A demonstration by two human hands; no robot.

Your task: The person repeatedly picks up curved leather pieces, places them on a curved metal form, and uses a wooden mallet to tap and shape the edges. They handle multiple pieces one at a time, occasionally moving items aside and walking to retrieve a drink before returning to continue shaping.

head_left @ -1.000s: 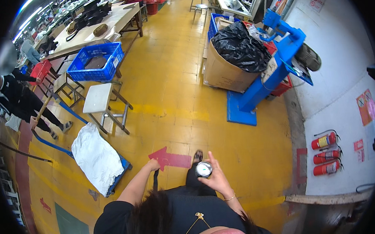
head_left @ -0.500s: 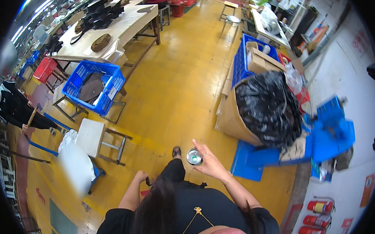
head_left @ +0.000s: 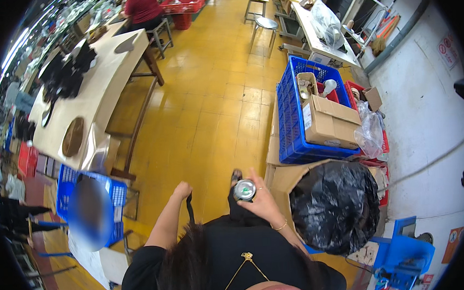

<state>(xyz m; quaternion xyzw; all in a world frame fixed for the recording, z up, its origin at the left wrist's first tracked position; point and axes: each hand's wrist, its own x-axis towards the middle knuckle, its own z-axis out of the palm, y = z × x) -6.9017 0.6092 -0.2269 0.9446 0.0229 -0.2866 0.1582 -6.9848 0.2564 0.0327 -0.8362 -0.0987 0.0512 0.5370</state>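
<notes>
My right hand (head_left: 264, 202) is wrapped round a drink can (head_left: 244, 190), its silver lid with a green mark facing up. It is held out in front of my body, above my foot. Off to the left, my left hand (head_left: 182, 190) is closed, and a narrow black strap (head_left: 189, 207) hangs down from it. What is at the strap's upper end lies hidden inside the fist.
On the right stand a carton lined with a black plastic bag (head_left: 335, 208) and a blue crate (head_left: 293, 110) holding a cardboard box (head_left: 330, 121). A long worktable (head_left: 102, 73) runs along the left, with another blue crate (head_left: 116, 195) nearer. A metal stool (head_left: 265, 25) stands ahead.
I have moved forward along the yellow floor: the bagged carton and worktable are nearer. My left hand has swung up and forward with the strap. The can stays in my right hand.
</notes>
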